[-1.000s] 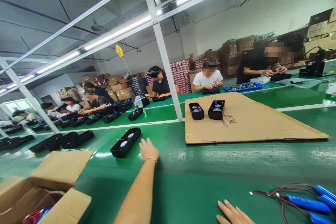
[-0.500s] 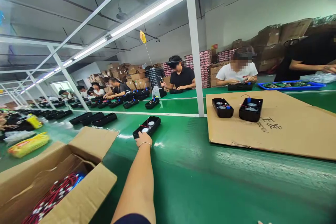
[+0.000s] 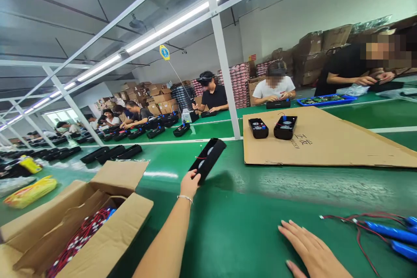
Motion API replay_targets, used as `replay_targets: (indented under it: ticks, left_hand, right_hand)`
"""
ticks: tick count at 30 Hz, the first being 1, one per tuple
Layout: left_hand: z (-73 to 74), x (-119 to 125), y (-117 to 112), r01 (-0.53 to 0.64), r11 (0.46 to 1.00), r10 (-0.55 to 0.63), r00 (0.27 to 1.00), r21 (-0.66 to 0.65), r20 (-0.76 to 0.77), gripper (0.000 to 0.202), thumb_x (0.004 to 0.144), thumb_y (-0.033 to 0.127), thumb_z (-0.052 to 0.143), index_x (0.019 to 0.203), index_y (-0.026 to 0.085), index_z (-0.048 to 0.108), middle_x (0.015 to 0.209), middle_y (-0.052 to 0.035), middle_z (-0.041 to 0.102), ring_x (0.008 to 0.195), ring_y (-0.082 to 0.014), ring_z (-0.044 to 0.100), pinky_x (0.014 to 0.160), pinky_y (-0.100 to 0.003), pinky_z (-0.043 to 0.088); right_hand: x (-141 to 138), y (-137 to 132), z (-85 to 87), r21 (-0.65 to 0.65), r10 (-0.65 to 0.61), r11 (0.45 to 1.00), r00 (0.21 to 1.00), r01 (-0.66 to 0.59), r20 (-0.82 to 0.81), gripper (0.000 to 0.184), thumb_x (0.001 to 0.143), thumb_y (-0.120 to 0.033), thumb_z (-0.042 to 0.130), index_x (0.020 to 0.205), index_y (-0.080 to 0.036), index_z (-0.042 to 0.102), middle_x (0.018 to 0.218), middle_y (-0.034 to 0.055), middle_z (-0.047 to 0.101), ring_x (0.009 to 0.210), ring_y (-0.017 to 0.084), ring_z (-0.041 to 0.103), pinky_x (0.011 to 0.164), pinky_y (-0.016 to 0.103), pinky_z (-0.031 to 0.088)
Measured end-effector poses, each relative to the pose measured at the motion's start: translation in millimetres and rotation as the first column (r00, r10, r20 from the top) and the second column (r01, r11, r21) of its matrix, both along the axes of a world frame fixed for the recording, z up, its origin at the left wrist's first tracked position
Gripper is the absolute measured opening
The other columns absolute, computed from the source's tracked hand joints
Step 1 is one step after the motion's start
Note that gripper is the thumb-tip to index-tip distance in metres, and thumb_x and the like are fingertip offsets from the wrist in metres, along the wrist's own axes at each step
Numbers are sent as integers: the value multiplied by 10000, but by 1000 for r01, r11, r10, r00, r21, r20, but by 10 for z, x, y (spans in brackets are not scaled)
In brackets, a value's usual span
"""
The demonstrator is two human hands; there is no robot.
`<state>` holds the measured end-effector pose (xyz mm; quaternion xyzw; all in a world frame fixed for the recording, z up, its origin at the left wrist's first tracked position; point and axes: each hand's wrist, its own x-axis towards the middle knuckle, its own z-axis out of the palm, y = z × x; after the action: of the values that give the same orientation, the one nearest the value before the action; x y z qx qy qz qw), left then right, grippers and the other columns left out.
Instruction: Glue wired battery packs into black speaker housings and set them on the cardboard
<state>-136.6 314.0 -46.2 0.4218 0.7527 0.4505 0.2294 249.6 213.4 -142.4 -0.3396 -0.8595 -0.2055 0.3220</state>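
— Since half a second ago you've lifted the black housing (image 3: 207, 159) off the green belt (image 3: 247, 226); it was lying flat then.

— Where's it now?

— Tilted in the air, near end pinched in your left hand (image 3: 190, 182), long axis running toward 1 o'clock.

— My right hand (image 3: 309, 247)?

— Flat on the belt, fingers loose, holding nothing. Blue battery packs (image 3: 391, 236) at its 3 o'clock, open carton (image 3: 97, 221) at your left's 8 o'clock, cardboard sheet (image 3: 342, 143) beyond.
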Motion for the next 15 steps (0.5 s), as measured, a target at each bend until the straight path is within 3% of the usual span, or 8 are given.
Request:
replay_targets:
  ticks: [3, 5, 7, 9, 10, 12, 13, 15]
  left_hand:
    - [-77, 574, -524, 166, 985, -173, 968, 53, 180, 276, 804, 286, 538, 1044, 149, 555, 1085, -84, 607, 820, -148, 616, 634, -232, 535]
    - [-119, 948, -894, 256, 963, -268, 929, 80, 257, 338, 767, 363, 580, 1027, 146, 560, 1043, -77, 616, 771, -138, 608, 600, -216, 520]
    - [-139, 1245, -1227, 361, 926, -377, 854, 113, 358, 386, 704, 437, 642, 948, 146, 576, 1065, -78, 610, 741, -133, 594, 552, -196, 488]
    - [-139, 1434, -1483, 478, 859, -508, 750, 184, 424, 369, 653, 445, 699, 832, 146, 575, 1100, -84, 605, 814, -150, 591, 603, -196, 481]
    - [-137, 1494, -1574, 531, 816, -574, 700, 228, 425, 342, 648, 426, 715, 778, 147, 566, 1118, -87, 604, 901, -170, 582, 681, -207, 484]
    - [-142, 1579, -1674, 608, 746, -663, 644, 270, 381, 304, 655, 386, 729, 691, 147, 545, 1203, -95, 572, 1078, -203, 525, 833, -221, 451]
    - [-153, 1625, -1686, 621, 737, -673, 636, 267, 377, 306, 653, 382, 736, 677, 147, 541, 1278, -93, 525, 1119, -214, 504, 852, -223, 442]
    - [-195, 1763, -1657, 578, 780, -616, 644, 240, 453, 332, 634, 405, 749, 764, 163, 564, 1392, -74, 410, 1103, -220, 521, 781, -221, 465]
  right_hand:
    - [-11, -58, -2, -341, -46, 940, 981, -21, -187, 708, 867, -435, 494, 1451, -199, 172, 1338, 99, 399, 1158, 214, 478, 918, 372, 493]
    - [41, -24, -8, -570, -74, 795, 900, -207, -429, 731, 897, -466, 446, 1456, -227, 40, 1380, 138, 326, 1166, 206, 471, 964, 390, 451]
    - [180, 13, 80, -600, -149, 641, 689, -479, -710, 851, 876, -572, 433, 1438, -215, -97, 1423, 215, 176, 1134, 223, 496, 922, 373, 471]
    - [411, -26, 281, -525, -214, 579, 505, -624, -836, 1034, 798, -657, 506, 1402, -242, -223, 1437, 247, 47, 1102, 254, 516, 851, 370, 503]
    - [545, -91, 405, -511, -208, 585, 492, -630, -845, 1090, 762, -651, 562, 1404, -254, -225, 1442, 231, 54, 1143, 265, 482, 869, 373, 490]
    - [794, -312, 634, -573, -167, 592, 609, -567, -775, 1141, 691, -528, 704, 1443, -267, -113, 1449, 164, 145, 1246, 262, 366, 984, 367, 400]
    - [887, -457, 710, -606, -164, 607, 665, -513, -728, 1106, 699, -479, 710, 1453, -265, -70, 1430, 148, 218, 1234, 253, 386, 996, 363, 384]
    - [973, -768, 750, -611, -151, 688, 746, -392, -648, 968, 745, -416, 664, 1462, -246, 37, 1384, 133, 315, 1207, 243, 422, 1010, 365, 366]
